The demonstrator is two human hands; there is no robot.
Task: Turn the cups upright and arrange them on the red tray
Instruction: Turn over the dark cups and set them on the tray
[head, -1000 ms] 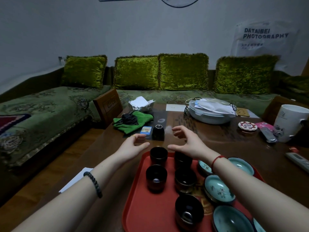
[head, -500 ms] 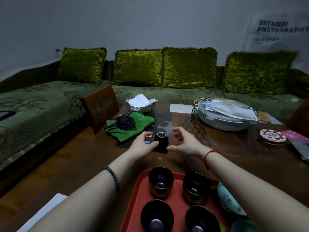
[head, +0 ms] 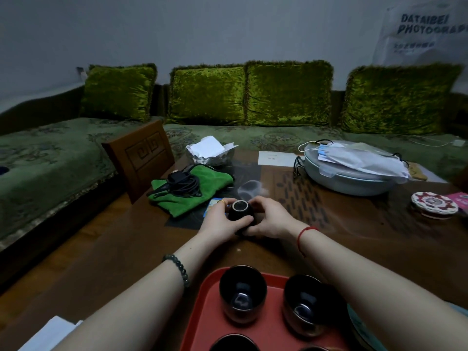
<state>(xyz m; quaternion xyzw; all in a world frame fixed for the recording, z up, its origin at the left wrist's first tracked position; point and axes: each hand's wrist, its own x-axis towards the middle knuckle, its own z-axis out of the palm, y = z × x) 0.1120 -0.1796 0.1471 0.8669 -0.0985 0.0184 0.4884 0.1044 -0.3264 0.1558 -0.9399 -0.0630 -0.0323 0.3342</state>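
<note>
- Cup, small and black, stands upside down on the table, a little beyond the far edge of the red tray; its base ring faces up.
- Left hand is curled around the left side of this cup, with the thumb across the near wall (a gold ring shows on one finger).
- Right hand is curled around the right side, so both hands grasp the same cup and hide most of its wall.
- Two upright cups stand side by side at the far end of the tray; the rims of more cups are cut off by the bottom edge.
- The right forearm passes over the right part of the tray and covers what lies there.
- A green cloth with a black cable on it lies just behind and left of the held cup; a blue card shows beside the left fingers.
- Farther back are a foil bowl with white paper, and a grey lidded dish with face masks on top.
- A round coaster lies well apart, to the right.
- A wooden chair stands at the table's left corner, before a sofa with green cushions.
</note>
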